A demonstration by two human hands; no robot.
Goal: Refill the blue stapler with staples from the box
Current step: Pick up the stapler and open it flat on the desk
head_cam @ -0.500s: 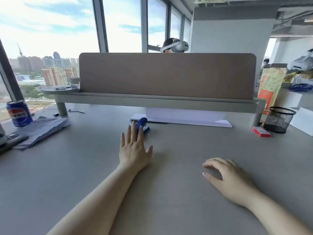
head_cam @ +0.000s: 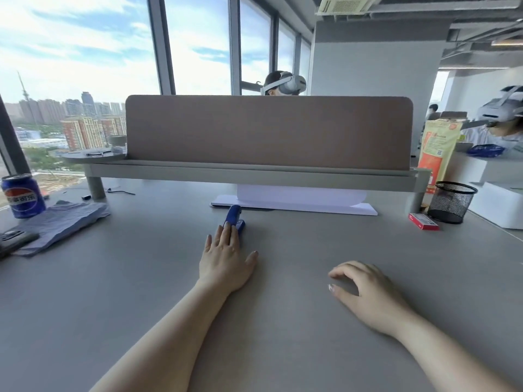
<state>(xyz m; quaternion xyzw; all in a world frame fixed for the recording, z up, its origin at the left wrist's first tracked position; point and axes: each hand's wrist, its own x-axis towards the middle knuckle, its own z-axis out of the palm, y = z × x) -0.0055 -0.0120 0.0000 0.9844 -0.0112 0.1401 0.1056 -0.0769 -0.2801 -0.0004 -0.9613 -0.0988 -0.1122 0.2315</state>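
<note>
Left hand [head_cam: 226, 260] stretched forward, flat and open, palm down, fingers [head_cam: 219, 236] spread, the longer fingertips overlapping the near end of the blue stapler [head_cam: 234, 217]; touching or only hovering over it, cannot tell. No grip closed around anything. Right hand [head_cam: 368, 292] resting low on the grey surface [head_cam: 297, 335] to the right and nearer the camera, loosely curled, fingers bent down, thumb tucked towards the left, holding nothing.

Blue stapler lying at the middle of the surface, long axis pointing away, far end just short of the white sheets of paper [head_cam: 297, 206] tucked under the raised shelf [head_cam: 254, 174]. Small red box [head_cam: 423, 221] well off to the right, lid closed, flat on the surface, just beside the black mesh pen cup [head_cam: 451, 202]. Well apart from both hands.

Brown divider panel [head_cam: 268, 131] upright on the shelf. Blue soda can [head_cam: 22, 195] at far left, standing next to a crumpled blue-grey cloth [head_cam: 62, 222], with a dark phone [head_cam: 14, 240] at the left edge. Orange and yellow bag [head_cam: 437, 148] upright behind the pen cup.
</note>
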